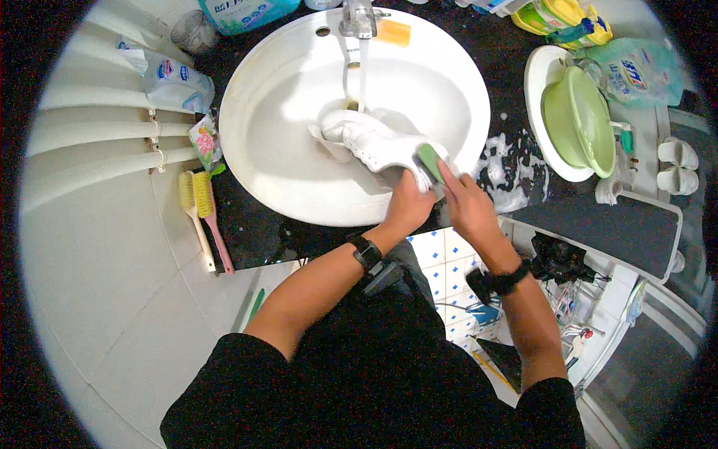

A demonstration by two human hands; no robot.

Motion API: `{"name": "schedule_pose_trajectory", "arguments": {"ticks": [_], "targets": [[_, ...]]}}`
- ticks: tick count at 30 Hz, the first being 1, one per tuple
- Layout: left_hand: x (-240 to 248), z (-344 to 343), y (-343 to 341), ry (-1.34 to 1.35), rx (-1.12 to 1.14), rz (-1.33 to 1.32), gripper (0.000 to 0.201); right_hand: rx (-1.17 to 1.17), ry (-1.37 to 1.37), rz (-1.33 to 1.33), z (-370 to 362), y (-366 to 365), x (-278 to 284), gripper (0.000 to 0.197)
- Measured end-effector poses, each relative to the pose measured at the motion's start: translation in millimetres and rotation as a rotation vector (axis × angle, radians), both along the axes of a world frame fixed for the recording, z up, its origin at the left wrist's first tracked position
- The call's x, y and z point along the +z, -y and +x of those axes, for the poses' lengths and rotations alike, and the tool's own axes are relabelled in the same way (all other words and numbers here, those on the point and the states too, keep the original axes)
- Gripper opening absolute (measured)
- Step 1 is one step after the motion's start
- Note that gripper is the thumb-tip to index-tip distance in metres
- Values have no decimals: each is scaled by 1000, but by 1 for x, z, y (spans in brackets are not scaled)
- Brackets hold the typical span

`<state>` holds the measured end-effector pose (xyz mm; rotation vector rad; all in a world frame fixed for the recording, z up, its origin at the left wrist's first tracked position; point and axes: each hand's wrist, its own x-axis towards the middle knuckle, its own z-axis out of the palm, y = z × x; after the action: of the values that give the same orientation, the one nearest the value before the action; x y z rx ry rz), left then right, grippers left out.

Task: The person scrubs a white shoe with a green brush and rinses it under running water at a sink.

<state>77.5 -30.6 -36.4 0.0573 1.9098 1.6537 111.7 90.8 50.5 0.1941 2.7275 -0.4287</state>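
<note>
A white shoe [378, 142] is tilted over the white oval sink [262, 179], its toe under the water running from the faucet [359, 22]. My left hand [410, 206] is closed on the heel end of the shoe, near the sink's front rim. A green-backed brush [428, 160] is gripped in my right hand [470, 213], pressed at the shoe's opening. The brush's bristles are hidden against the shoe. Both wrists wear black bands.
Two yellow-bristled brushes [203, 196] lie at the counter's left edge. Soap foam [505, 176] spreads right of the sink, before a green basin [572, 123]. An orange soap bar [393, 33] rests beside the faucet. Bottles line the back, including a clear one [176, 78] at left.
</note>
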Motion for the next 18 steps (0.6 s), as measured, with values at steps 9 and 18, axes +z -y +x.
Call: {"name": "schedule_pose_trajectory", "arguments": {"ticks": [9, 18], "targets": [[-9, -3, -4, -45, -93, -44, 47, -52, -141, -104, -34, 19, -18, 44], [53, -64, 28, 368, 261, 530, 26, -314, -522, -300, 29, -13, 10, 44]]}}
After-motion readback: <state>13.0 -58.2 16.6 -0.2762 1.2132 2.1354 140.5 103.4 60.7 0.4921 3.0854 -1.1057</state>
